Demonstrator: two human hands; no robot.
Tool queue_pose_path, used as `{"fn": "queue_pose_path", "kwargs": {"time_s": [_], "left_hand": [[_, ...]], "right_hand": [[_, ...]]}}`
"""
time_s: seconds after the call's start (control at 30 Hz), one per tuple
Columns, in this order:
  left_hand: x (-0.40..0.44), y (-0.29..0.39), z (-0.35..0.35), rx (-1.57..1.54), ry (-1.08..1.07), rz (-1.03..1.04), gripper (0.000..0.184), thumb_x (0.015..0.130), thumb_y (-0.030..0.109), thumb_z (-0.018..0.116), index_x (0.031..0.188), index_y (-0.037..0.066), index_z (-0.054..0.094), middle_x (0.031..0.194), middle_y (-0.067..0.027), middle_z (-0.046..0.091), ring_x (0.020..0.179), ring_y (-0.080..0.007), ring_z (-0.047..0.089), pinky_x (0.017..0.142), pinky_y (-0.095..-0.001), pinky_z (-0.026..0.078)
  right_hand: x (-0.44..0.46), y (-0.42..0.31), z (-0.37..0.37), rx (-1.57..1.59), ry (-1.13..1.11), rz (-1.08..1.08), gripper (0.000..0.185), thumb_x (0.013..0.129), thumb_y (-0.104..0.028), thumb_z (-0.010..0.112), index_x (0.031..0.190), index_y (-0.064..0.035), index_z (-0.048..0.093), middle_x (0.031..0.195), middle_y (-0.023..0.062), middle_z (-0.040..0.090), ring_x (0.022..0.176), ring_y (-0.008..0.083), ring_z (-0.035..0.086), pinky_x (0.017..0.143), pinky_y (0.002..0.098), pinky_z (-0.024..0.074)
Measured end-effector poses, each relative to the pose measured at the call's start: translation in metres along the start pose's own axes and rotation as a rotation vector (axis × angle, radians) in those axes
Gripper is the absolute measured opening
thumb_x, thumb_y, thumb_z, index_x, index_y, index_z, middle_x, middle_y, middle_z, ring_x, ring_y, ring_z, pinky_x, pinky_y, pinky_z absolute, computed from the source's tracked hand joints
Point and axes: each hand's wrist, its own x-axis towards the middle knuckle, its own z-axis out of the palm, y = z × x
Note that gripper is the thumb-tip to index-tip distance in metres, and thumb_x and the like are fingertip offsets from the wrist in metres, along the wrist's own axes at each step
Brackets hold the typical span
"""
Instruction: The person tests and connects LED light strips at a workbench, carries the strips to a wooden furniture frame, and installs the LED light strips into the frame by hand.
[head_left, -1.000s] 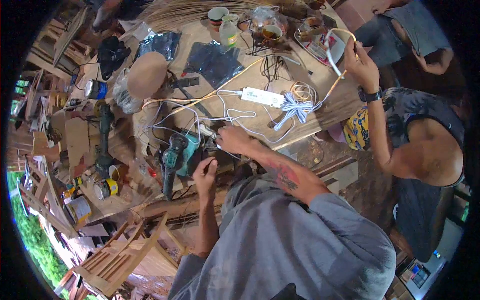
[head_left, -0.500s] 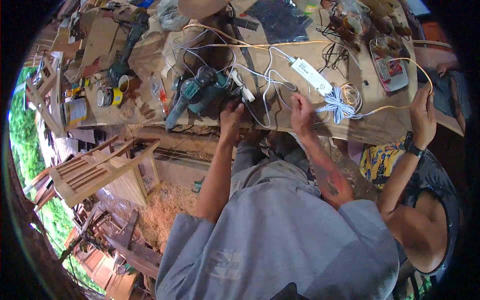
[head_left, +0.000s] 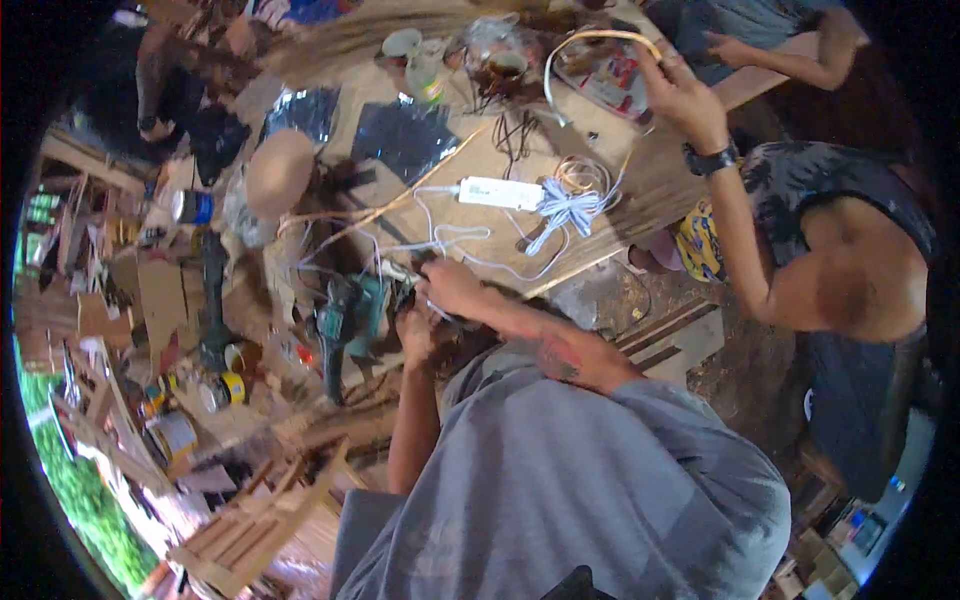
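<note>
At the table (head_left: 618,232), we are curling our right hand (head_left: 452,288) and left hand (head_left: 417,335) narrowly near the white cable end (head_left: 398,270), beside the green power tool (head_left: 340,315); blur is likely hiding any grip.

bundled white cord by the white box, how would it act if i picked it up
The bundled white cord would probably flop and sag, as its thin loops splay from a gathered middle. It looks light for its size, being mostly open loops. It may tug the white box, which it seems to meet.
</note>
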Motion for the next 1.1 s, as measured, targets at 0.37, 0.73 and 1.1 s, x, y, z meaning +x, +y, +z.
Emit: {"fn": "queue_pose_path", "kwargs": {"time_s": [0.37, 0.73, 1.1], "left_hand": [[-0.015, 0.009, -0.002, 1.317, -0.106, 0.556, 0.035, 0.089, 0.035, 0.055, 0.106, 0.005, 0.06, 0.087, -0.014, 0.067, 0.078, -0.0294, 0.064, 0.067, -0.0414, 0.048], [0.016, -0.032, -0.024, 1.133, -0.01, 0.495, 0.039, 0.089, 0.041, 0.06, 0.1, 0.004, 0.061, 0.083, -0.0165, 0.069, 0.066, -0.0271, 0.062, 0.061, -0.0398, 0.049], [-0.011, -0.02, 0.0, 0.344, 0.001, 0.135, 0.039, 0.099, 0.036, 0.046, 0.102, 0.002, 0.064, 0.087, -0.0085, 0.067, 0.077, -0.0193, 0.062, 0.07, -0.0378, 0.051]], "right_hand": [[-0.021, -0.025, -0.001, -0.075, -0.058, 0.022, 0.032, 0.089, -0.03, 0.053, 0.088, 0.0009, 0.061, 0.083, 0.0251, 0.064, 0.08, 0.0434, 0.063, 0.071, 0.0521, 0.0493], [-0.028, -0.028, 0.016, -0.141, 0.007, 0.005, 0.03, 0.088, -0.024, 0.054, 0.102, 0.0025, 0.057, 0.093, 0.0225, 0.065, 0.091, 0.0404, 0.062, 0.079, 0.0491, 0.0504], [-0.03, -0.018, 0.024, -0.041, 0.05, 0.01, 0.035, 0.093, -0.033, 0.047, 0.096, -0.0001, 0.058, 0.088, 0.024, 0.065, 0.088, 0.0443, 0.061, 0.079, 0.0519, 0.0481]]}}
